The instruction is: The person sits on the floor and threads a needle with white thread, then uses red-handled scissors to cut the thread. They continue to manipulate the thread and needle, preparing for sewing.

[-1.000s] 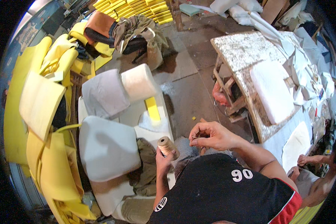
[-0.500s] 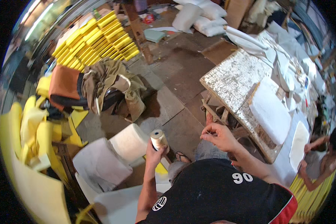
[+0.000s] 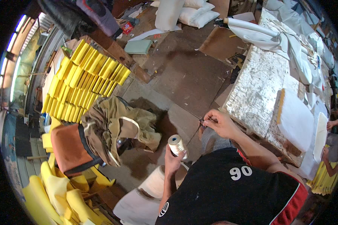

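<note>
The left hand point(image 3: 172, 160) grasps an upright, slightly tilted spool of pale thread point(image 3: 179, 147) around its side, near six o'clock from the centre. At two o'clock from it, the right hand point(image 3: 221, 123) pinches a thin dark thing point(image 3: 201, 120), too small to identify. A white-topped table point(image 3: 253, 80) lies at one o'clock from that hand; brown cloth point(image 3: 141, 122) lies at ten from the spool.

On our left we see a tiered stack of bright yellow foam pieces point(image 3: 84, 80), and nearer us a heap of crumpled olive-brown cloth point(image 3: 109, 116) beside a rust-orange, black-edged cushion point(image 3: 68, 148) — with curled yellow foam sheets point(image 3: 56, 191) below. Ahead of us lie plump white pillows point(image 3: 199, 15) and a flat pale-green slab point(image 3: 138, 47). To our right, a scuffed, white-topped worktable point(image 3: 255, 82) bears a white rectangular pad point(image 3: 296, 122) and loosely draped white fabric point(image 3: 300, 62).
</note>
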Tool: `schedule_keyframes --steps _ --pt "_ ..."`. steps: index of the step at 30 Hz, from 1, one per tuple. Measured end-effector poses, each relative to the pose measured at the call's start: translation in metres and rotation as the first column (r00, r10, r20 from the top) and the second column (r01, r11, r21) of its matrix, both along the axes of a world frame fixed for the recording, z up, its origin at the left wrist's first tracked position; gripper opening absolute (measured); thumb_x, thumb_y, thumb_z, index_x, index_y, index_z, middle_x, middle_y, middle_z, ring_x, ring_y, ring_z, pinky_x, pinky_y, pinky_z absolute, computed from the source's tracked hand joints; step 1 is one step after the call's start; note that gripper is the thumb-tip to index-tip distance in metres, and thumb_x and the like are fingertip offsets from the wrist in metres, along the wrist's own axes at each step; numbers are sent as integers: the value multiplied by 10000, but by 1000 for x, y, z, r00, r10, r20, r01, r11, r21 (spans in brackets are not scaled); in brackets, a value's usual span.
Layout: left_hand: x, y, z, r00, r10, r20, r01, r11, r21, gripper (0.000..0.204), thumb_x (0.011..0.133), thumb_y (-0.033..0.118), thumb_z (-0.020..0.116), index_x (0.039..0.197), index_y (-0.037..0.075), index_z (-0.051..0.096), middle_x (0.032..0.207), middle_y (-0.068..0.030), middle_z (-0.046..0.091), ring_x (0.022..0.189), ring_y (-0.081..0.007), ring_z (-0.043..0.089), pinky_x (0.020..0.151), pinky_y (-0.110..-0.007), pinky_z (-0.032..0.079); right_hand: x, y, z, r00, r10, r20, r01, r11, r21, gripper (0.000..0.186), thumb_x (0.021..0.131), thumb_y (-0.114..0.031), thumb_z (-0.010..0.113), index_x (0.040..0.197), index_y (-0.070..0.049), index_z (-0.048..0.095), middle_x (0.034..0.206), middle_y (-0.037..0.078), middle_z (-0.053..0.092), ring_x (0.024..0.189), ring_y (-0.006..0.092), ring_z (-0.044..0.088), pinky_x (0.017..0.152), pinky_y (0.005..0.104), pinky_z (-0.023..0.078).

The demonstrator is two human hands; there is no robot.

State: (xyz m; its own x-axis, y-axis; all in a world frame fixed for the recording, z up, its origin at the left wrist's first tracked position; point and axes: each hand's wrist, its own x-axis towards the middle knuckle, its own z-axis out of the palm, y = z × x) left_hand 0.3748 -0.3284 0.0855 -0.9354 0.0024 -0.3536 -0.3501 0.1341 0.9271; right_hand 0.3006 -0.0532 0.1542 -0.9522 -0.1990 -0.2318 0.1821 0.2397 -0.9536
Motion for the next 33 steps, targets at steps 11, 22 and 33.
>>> schedule_keyframes --steps 11,22,33 --pt "-233 -43 6 995 84 62 -87 994 64 560 808 111 751 1283 7 474 1104 -79 612 967 -165 590 877 -330 484 -266 -25 33 976 -32 -214 41 998 38 192 917 -160 672 1007 -10 593 901 102 685 853 157 674 729 310 513" --pt "-555 -56 9 967 -238 -86 240 970 22 576 762 53 699 1288 5 468 1136 -92 617 1025 -169 587 921 -324 462 -435 -31 28 950 -274 -153 291 951 103 130 932 -76 637 1007 -5 558 904 84 684 900 140 670 776 285 505" --pt "-777 -7 9 941 -306 -145 305 952 -28 565 782 130 790 1251 10 499 1089 -92 654 995 -178 621 900 -352 502 -595 19 7 868 -490 -80 495 866 71 86 924 -61 636 962 -12 577 882 84 649 882 155 651 792 277 499"
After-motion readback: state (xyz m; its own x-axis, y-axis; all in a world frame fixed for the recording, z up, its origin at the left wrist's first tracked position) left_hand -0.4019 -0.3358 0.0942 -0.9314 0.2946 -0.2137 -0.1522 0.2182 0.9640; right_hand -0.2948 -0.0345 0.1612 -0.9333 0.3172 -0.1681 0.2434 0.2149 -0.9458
